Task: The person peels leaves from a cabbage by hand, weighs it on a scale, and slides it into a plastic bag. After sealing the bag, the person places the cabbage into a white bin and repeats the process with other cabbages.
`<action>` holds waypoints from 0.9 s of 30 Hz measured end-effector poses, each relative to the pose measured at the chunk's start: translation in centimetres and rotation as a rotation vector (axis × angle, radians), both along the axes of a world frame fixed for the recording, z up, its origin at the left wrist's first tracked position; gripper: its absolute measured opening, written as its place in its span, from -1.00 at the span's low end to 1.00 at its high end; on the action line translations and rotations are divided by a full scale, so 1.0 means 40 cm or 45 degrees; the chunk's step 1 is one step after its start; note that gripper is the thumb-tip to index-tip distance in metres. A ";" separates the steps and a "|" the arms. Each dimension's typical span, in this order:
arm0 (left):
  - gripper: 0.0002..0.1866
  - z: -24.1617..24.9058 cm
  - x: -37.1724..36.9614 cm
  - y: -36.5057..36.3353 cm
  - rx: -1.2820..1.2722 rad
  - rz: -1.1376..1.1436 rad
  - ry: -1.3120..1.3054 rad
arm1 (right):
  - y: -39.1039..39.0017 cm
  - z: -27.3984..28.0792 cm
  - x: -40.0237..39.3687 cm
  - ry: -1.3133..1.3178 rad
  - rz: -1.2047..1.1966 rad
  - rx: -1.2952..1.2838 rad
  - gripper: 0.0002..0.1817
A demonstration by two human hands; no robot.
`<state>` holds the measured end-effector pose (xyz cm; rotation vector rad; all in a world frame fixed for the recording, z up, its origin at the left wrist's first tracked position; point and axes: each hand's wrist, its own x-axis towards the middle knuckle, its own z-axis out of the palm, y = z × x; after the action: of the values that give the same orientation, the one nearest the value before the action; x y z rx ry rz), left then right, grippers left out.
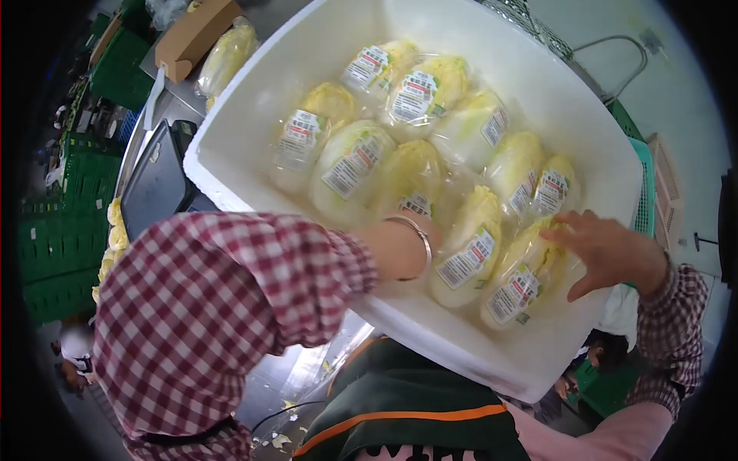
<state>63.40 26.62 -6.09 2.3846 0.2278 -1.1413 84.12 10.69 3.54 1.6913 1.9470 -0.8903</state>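
In one foam box [538,32], ten wrapped cabbages [415,163], two hands [611,250]

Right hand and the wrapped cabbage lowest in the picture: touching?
Cannot tell. In the head view, the right hand overlaps the upper end of the wrapped cabbage, but neither contact nor gap shows plainly.

You wear maroon-and-white checked sleeves [184,307]; your napa cabbages [350,146] are yellow and pale green, the foam box [461,346] white.

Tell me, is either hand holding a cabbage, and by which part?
The right hand is spread open by a wrapped cabbage, showing no grip. The left hand is largely hidden, so any hold there cannot be told.
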 end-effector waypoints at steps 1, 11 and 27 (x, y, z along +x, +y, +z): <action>-0.55 -0.023 -0.007 0.023 0.098 -0.081 0.033 | -0.028 -0.036 -0.004 0.018 -0.065 0.040 -0.34; -0.53 0.136 -0.096 0.113 0.119 0.176 -0.236 | -0.068 -0.100 0.039 0.315 -0.356 0.296 -0.42; -0.31 0.061 0.072 -0.025 0.165 -0.267 0.234 | -0.062 -0.146 0.006 0.024 -0.245 0.340 -0.34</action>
<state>66.29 25.62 -3.63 2.4620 0.1170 -1.4868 84.36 8.22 -2.29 2.0571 2.0143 -0.7388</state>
